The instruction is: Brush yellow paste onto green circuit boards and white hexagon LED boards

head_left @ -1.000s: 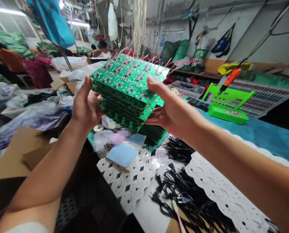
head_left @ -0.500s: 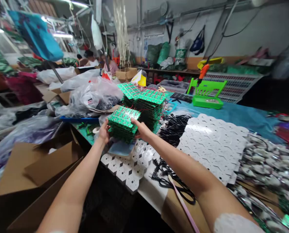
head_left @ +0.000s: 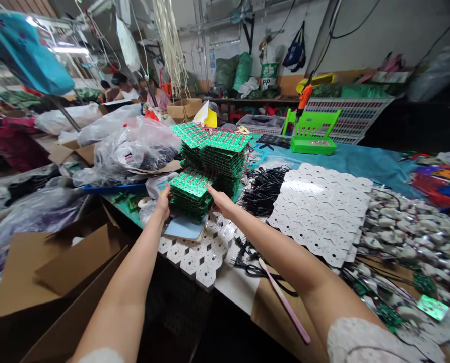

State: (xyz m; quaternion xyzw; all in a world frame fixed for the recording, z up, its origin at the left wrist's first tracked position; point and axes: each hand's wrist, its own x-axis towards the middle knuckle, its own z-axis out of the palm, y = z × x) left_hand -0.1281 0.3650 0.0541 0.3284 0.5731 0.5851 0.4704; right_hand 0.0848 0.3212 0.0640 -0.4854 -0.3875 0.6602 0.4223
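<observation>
Both hands, left hand [head_left: 163, 200] and right hand [head_left: 217, 197], clasp a small board stack [head_left: 190, 191] from either side, fingers pressed against its edges, at the counter's [head_left: 234, 287] near left, before taller stacks [head_left: 219, 154]. The stack appears to be resting or nearly down; releasing it squarely seems to be what remains.

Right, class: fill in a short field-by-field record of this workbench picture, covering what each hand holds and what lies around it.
left hand: left hand grips the left side of the small stack of green circuit boards
right hand: right hand grips its right side
behind stack: taller board stacks
under stack: blue pad
right of stack: black cables, white perforated sheets
far table: green stand
</observation>
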